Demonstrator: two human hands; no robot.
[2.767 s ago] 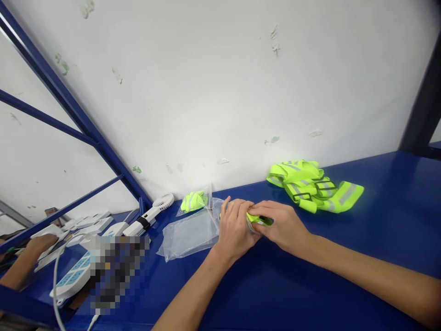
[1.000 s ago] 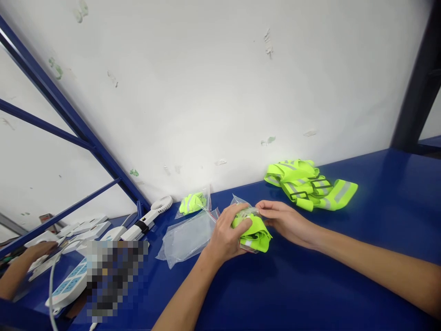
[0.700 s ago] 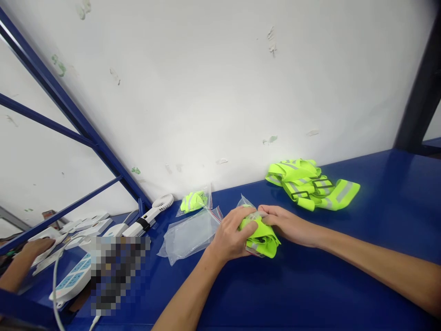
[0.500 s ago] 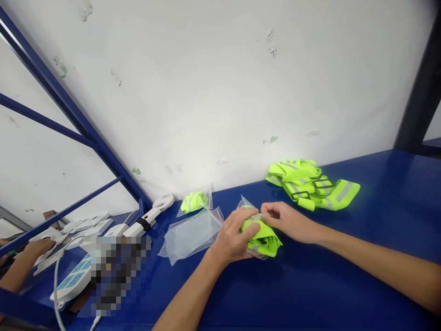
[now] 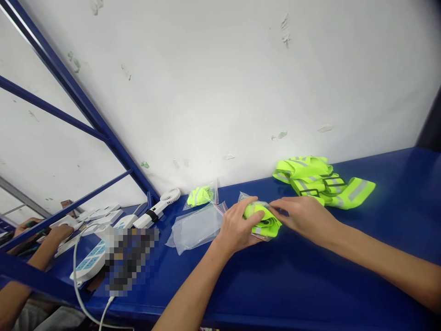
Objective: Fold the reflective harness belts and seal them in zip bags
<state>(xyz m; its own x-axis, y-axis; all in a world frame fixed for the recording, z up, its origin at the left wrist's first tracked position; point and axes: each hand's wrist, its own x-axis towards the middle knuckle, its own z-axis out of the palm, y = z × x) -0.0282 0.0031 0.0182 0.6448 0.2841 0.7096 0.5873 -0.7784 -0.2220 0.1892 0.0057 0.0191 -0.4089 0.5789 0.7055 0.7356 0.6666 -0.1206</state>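
My left hand [image 5: 236, 227] wraps around a folded neon-yellow reflective strap [image 5: 267, 226], which sits at least partly in a clear plastic bag [image 5: 244, 196]. From the other side, my right hand [image 5: 305, 216] pinches the bag's edge at the top of the bundle; its fingertips are partly hidden. A loose heap of reflective straps [image 5: 308, 177] with black buckles lies behind my right hand, against the wall. To the left of my left hand, flat clear zip bags [image 5: 196, 227] overlap on the blue table. Behind them rests a bagged yellow strap [image 5: 200, 196].
At the left stand a small white fan [image 5: 171, 195], a white power strip [image 5: 91, 264] with cables, and a blurred-out object [image 5: 134, 257]. A blue metal frame [image 5: 117, 151] rises there. Beyond it, another person's hand [image 5: 62, 232] is among white boxes.
The view has shifted, so the scene sits slightly further right. My right fingers have moved along the bag's edge over the bundle, while my left hand keeps its hold.
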